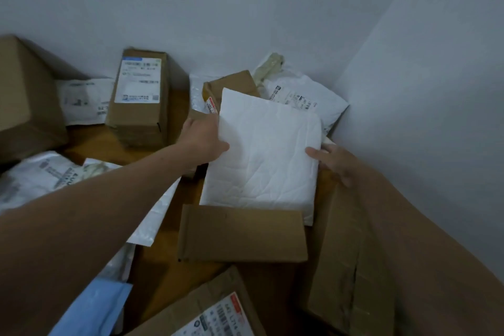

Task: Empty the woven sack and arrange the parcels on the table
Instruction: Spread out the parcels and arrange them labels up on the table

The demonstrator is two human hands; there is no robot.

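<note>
Grip: left hand (203, 139) pinches the left edge of the white padded mailer (261, 155), thumb on top; right hand (332, 162) grips the right edge likewise.
Mailer: quilted, creased, squarish; held tilted over the wooden table's (152, 275) far right corner, its lower edge hidden by a flat brown carton (242, 233).
Room: walls close behind and to the right.
Writing: labels on the upright carton (139, 101) and poly bag (302, 98) are too blurred to read.

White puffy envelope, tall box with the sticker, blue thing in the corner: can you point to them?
white puffy envelope (261, 155): head view, middle of its crinkled front.
tall box (137, 117): head view, brown face below its label.
blue thing (92, 308): head view, middle of its blue surface.
</note>
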